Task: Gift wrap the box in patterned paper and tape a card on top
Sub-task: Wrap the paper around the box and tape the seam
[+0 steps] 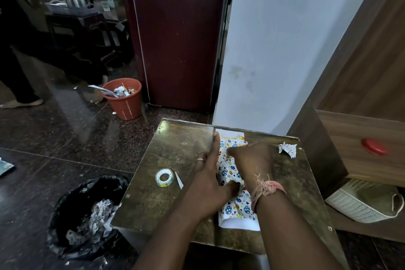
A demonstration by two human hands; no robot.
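Both hands are down on the patterned paper [230, 169] w/ the box under it, mid-right of the small wooden table [175, 147]. The box itself can't be seen, only the paper folded over it.

Left hand [208, 173] lies flat along the paper's left side, fingers straight & together, tips reaching toward the table's far edge, thumb spread across the paper toward the right wrist. It presses, no curl. Right hand [252, 158] sits just beside it on the right, over the top of the parcel, fingers bent w/ one finger pointing left and touching the paper; whether it pinches a fold I can't tell. The two hands nearly touch.

Paper's white underside shows at the near end, by the right forearm, and at the far end past the left fingertips, where it almost meets the table's far edge.

Left of the left hand: tape roll [164, 177], flat, apart from the hand, w/ a white paper sliver [179, 180] just beside it. The tabletop is bare between tape and far-left corner. Right of the right hand, near the far edge: a crumpled paper scrap [287, 149], well apart.

Off the table's left edge, on the floor: black bin bag [87, 215] near, orange bin [125, 98] farther. Right edge sits close to a wooden cabinet [361, 149].
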